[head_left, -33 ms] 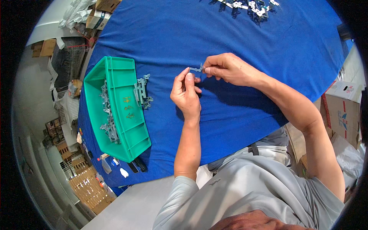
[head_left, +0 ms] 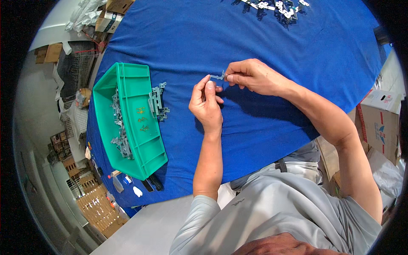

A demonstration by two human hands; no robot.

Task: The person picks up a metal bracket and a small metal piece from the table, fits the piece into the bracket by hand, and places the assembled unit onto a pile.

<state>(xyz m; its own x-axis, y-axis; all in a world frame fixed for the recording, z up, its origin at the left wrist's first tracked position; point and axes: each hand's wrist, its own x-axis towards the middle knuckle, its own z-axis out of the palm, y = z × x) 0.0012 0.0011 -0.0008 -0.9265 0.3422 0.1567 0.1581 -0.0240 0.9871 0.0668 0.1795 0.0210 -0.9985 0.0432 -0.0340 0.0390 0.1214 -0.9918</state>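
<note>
My left hand (head_left: 207, 104) pinches one end of a small grey metal bracket (head_left: 217, 77) between thumb and forefinger, held above the blue cloth. At the bracket's other end, the closed fingertips of my right hand (head_left: 257, 77) meet it; whatever they pinch is too small to make out. Left of my hands stands a green plastic bin (head_left: 157, 161) with several grey metal parts (head_left: 121, 131) inside. Small brass-coloured pieces (head_left: 141, 120) lie in groups on its side ledge. Beside the bin, a stack of similar grey brackets (head_left: 157, 102) rests on the cloth.
Blue cloth (head_left: 178, 46) covers the table. White and dark metal pieces (head_left: 287, 9) lie at its far edge. Small items, including a white piece (head_left: 137, 191), sit near the bin's close end. A cardboard box (head_left: 379, 123) stands at the right, beyond the table.
</note>
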